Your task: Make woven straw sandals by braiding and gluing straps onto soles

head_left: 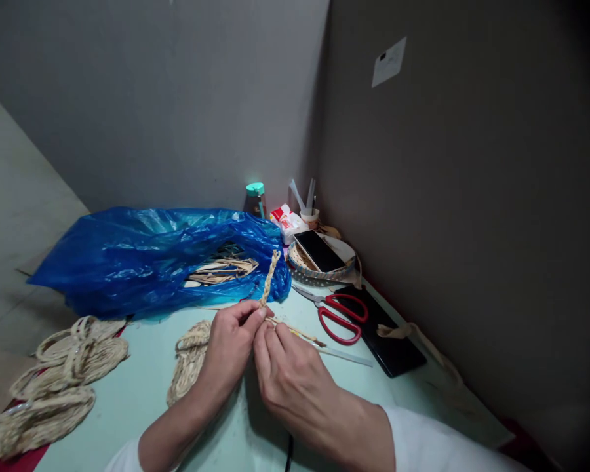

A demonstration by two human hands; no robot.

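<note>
A short braid of pale straw (270, 278) stands upright from my left hand (231, 344), whose thumb and fingers pinch its lower end. Right beside it, my right hand (295, 370) is closed with its fingertips pressed together on loose straw strands (299, 333) that run from the braid. The strands stick out to the right past my knuckles. Partly hidden behind my left forearm lies a coiled, woven straw piece (191, 357). To the right of my hands are red-handled scissors (341, 318).
A blue plastic bag (128, 255) holding dry straw (223, 270) lies at the back left. Woven straw sandals (73, 357) sit on the left edge. At the right are a round basket (302, 272) with a phone (319, 251) on it and a flat black device (388, 334). Walls enclose the table (128, 406).
</note>
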